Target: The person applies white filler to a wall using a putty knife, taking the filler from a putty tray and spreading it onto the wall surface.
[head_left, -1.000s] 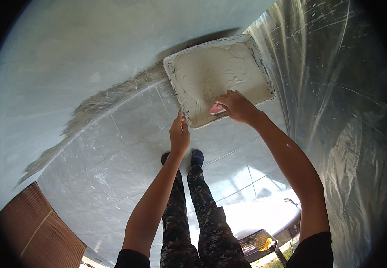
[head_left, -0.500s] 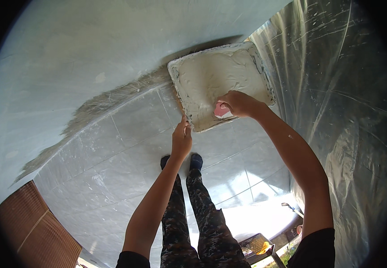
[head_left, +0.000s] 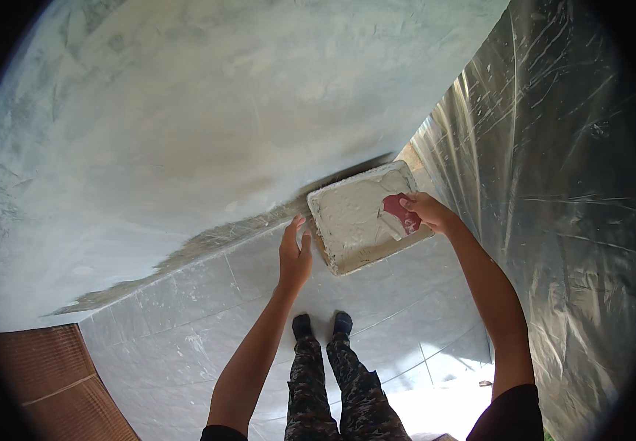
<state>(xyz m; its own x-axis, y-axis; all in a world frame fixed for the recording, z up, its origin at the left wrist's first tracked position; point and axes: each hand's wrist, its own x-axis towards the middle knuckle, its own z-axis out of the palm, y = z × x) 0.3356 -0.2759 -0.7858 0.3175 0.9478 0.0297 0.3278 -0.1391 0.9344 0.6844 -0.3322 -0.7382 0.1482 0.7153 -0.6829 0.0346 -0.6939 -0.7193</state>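
Observation:
My right hand (head_left: 431, 212) grips a red putty scraper (head_left: 401, 213) by its upper edge, and off-white paste coats the lower edge of the blade. The scraper is over the right part of a shallow rectangular tray (head_left: 324, 246), whose rim is smeared. Thick off-white putty (head_left: 347, 214) fills much of the tray, thinner toward the near side. Just left of the tray is my left hand (head_left: 296, 259), its fingers stretched and thumb apart, holding nothing. It appears separate from the tray's edge.
A pale, patchily coated wall (head_left: 207, 140) rises on the left and ahead, with a rough bare strip (head_left: 207, 242) along its foot. Clear plastic sheeting (head_left: 553, 220) hangs at right. Brown ribbed material (head_left: 53, 375) is at lower left. Grey tiles (head_left: 207, 323) cover the floor.
My right hand has lifted the scraper from the tray's near edge and turned it, showing more blade. The left hand has let go of the tray. The view has shifted up the wall.

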